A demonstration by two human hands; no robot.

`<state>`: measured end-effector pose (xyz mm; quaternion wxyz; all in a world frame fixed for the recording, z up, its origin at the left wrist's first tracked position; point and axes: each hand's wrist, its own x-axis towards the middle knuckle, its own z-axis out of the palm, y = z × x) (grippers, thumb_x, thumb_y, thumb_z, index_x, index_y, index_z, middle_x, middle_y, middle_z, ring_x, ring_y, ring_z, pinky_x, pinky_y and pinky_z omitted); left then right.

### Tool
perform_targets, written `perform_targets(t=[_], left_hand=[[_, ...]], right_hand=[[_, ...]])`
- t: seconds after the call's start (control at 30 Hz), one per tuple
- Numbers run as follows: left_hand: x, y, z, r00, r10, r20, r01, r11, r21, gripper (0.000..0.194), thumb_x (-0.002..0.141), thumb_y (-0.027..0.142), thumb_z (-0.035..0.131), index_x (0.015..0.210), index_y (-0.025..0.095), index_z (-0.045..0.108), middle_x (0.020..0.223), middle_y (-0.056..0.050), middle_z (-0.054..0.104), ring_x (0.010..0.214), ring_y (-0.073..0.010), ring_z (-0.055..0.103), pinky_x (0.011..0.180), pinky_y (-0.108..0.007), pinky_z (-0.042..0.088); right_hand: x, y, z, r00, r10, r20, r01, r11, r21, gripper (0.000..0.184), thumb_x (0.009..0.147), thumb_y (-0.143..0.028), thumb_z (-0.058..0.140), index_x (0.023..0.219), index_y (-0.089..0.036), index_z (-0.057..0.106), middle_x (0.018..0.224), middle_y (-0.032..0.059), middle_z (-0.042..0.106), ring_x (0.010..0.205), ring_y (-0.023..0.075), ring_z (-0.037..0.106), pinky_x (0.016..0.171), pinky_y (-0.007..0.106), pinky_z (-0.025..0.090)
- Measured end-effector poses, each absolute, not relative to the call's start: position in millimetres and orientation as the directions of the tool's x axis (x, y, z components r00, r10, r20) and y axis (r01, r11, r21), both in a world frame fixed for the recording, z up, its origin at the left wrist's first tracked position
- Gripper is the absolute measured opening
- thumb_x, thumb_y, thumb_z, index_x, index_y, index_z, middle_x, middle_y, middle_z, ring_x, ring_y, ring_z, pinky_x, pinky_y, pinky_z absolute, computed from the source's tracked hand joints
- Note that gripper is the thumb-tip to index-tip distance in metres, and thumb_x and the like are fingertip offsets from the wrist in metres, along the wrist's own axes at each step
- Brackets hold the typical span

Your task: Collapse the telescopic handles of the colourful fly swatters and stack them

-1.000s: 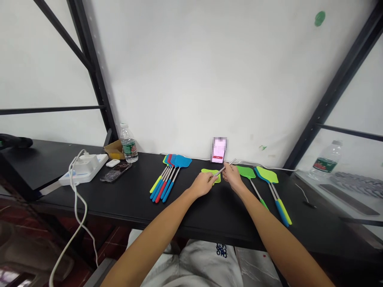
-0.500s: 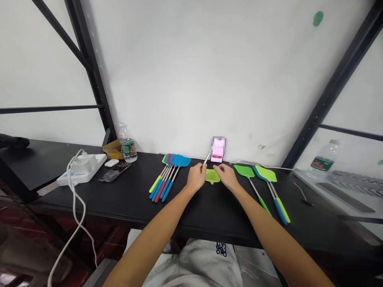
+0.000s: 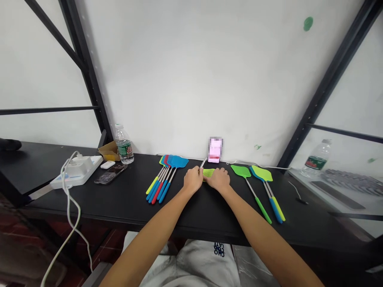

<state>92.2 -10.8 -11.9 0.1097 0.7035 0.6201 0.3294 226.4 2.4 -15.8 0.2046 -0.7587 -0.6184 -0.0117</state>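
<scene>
My left hand (image 3: 193,179) is closed around a thin silver rod (image 3: 203,162), whose tip points up and to the right. Beside it, a yellow-green fly swatter head (image 3: 208,173) lies on the black table. My right hand (image 3: 219,179) covers the right part of this head, its fingers bent over it and its thumb reaching toward my left hand. Fly swatters (image 3: 178,162) in several colours lie overlapped to the left. On the right are a green fly swatter (image 3: 241,171) and a yellow fly swatter (image 3: 263,174) overlapping a blue one.
A phone (image 3: 215,150) leans against the wall behind my hands. To the left are a water bottle (image 3: 124,145), a cardboard box (image 3: 109,151), a dark phone (image 3: 111,174), a white case (image 3: 107,164) and a power strip (image 3: 76,173) with cables. Another bottle (image 3: 317,159) stands far right.
My right hand has moved left onto the yellow-green swatter head and closer to my left hand. The silver rod in my left hand leans further right. The view has shifted slightly.
</scene>
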Motion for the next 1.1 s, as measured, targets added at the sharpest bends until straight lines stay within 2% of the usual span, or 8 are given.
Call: perform_targets(t=[0.13, 0.23, 0.47, 0.53, 0.7, 0.83, 0.97, 1.1], left_hand=[[92.4, -11.9, -11.2, 0.023, 0.947, 0.320, 0.833, -0.195, 0.518, 0.039, 0.098, 0.045, 0.033, 0.091, 0.019, 0.061, 0.090, -0.011, 0.068, 0.084, -0.0233, 0.063, 0.067, -0.029, 0.038], [92.4, -12.1, -12.3, 0.024, 0.946, 0.323, 0.849, -0.190, 0.493, 0.039, 0.098, 0.045, 0.032, 0.091, 0.020, 0.061, 0.090, -0.011, 0.068, 0.085, -0.0237, 0.064, 0.066, -0.029, 0.038], [91.9, -12.3, -12.2, 0.036, 0.937, 0.347, 0.844, -0.214, 0.492, 0.040, 0.098, 0.045, 0.030, 0.087, 0.020, 0.059, 0.086, -0.009, 0.067, 0.082, -0.0230, 0.063, 0.062, -0.028, 0.034], [92.0, -12.6, -11.2, 0.043, 0.936, 0.348, 0.836, -0.225, 0.501, 0.040, 0.098, 0.045, 0.031, 0.086, 0.020, 0.059, 0.085, -0.009, 0.067, 0.081, -0.0229, 0.063, 0.061, -0.028, 0.033], [92.3, -12.5, -12.1, 0.122, 0.921, 0.369, 0.815, -0.305, 0.492, 0.038, 0.098, 0.044, 0.034, 0.083, 0.020, 0.059, 0.080, -0.007, 0.066, 0.076, -0.0207, 0.061, 0.060, -0.027, 0.030], [93.4, -14.2, -14.4, 0.261, 0.882, 0.391, 0.779, -0.432, 0.454, 0.040, 0.098, 0.045, 0.034, 0.079, 0.020, 0.059, 0.074, -0.005, 0.064, 0.070, -0.0184, 0.059, 0.059, -0.026, 0.028], [93.6, -16.5, -14.3, 0.331, 0.861, 0.385, 0.761, -0.485, 0.431, 0.041, 0.098, 0.045, 0.035, 0.078, 0.020, 0.061, 0.074, -0.005, 0.065, 0.069, -0.0175, 0.059, 0.058, -0.026, 0.027], [93.3, -16.6, -13.2, 0.326, 0.863, 0.385, 0.766, -0.480, 0.428, 0.041, 0.098, 0.045, 0.035, 0.079, 0.020, 0.062, 0.075, -0.005, 0.065, 0.069, -0.0175, 0.059, 0.058, -0.026, 0.027]], right_hand=[[236.0, 11.7, -13.7, 0.262, 0.960, 0.100, 0.899, -0.205, -0.386, 0.091, 0.053, -0.059, 0.080, 0.121, -0.003, 0.057, 0.122, 0.0280, 0.057, 0.113, 0.0384, 0.056, 0.088, 0.040, 0.047], [248.6, 18.1, -12.7, 0.217, 0.975, 0.052, 0.875, -0.171, -0.452, 0.083, 0.050, -0.051, 0.084, 0.116, -0.006, 0.060, 0.113, 0.0238, 0.064, 0.104, 0.0349, 0.063, 0.080, 0.035, 0.049], [264.0, 23.8, -12.8, 0.091, 0.981, 0.172, 0.749, 0.046, -0.661, 0.025, 0.069, -0.035, 0.070, 0.083, -0.015, 0.071, 0.084, 0.0111, 0.072, 0.082, 0.0254, 0.068, 0.066, 0.028, 0.046], [268.0, 26.3, -13.7, 0.127, 0.978, 0.163, 0.664, 0.039, -0.747, 0.018, 0.074, -0.032, 0.063, 0.075, -0.016, 0.070, 0.073, 0.0082, 0.070, 0.071, 0.0223, 0.067, 0.061, 0.027, 0.045], [284.1, 32.3, -15.2, 0.365, 0.867, 0.338, 0.421, 0.170, -0.891, 0.028, 0.083, -0.037, 0.053, 0.071, -0.016, 0.067, 0.063, 0.0067, 0.065, 0.063, 0.0198, 0.062, 0.054, 0.026, 0.043], [293.8, 31.0, -8.8, 0.504, 0.777, 0.377, 0.181, 0.332, -0.926, 0.033, 0.082, -0.047, 0.056, 0.078, -0.016, 0.064, 0.057, 0.0032, 0.062, 0.051, 0.0159, 0.056, 0.045, 0.024, 0.040], [294.7, 27.6, -0.9, 0.527, 0.773, 0.353, 0.015, 0.407, -0.913, 0.034, 0.079, -0.049, 0.063, 0.084, -0.016, 0.060, 0.062, 0.0025, 0.066, 0.040, 0.0103, 0.049, 0.039, 0.022, 0.037], [292.1, 26.5, 0.8, 0.518, 0.778, 0.355, -0.033, 0.434, -0.900, 0.036, 0.078, -0.050, 0.065, 0.083, -0.015, 0.058, 0.065, 0.0033, 0.068, 0.039, 0.0078, 0.048, 0.039, 0.020, 0.037]])
